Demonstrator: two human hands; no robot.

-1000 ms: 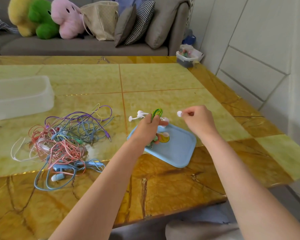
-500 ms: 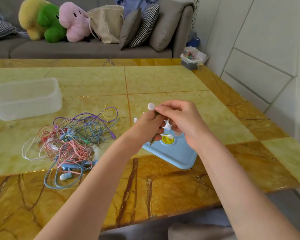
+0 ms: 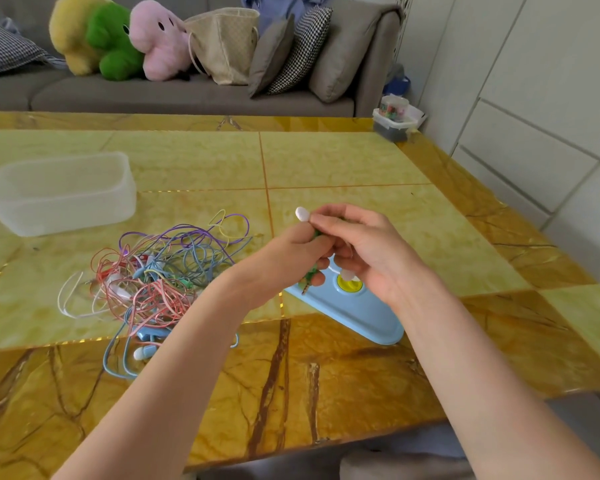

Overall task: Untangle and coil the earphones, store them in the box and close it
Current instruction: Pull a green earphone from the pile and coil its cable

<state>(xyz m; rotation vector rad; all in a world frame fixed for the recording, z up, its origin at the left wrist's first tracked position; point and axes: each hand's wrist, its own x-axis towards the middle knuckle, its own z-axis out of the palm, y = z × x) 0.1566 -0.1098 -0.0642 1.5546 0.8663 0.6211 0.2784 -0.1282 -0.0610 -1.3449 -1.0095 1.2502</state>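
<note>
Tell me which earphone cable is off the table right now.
The green earphones, gripped by the left hand and right hand. The pink, blue, purple and white ones lie tangled in the pile.

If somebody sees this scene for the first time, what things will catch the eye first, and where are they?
Two hands meet at the centre: the left hand and right hand grip green earphones with a white earbud sticking up. To their left a colourful tangle of earphones lies on the yellow table. A blue lid lies beneath the hands, and a clear box stands far left.

Hands [image 3: 326, 251] seemingly hide green earphone coil [image 3: 313, 273].
</note>
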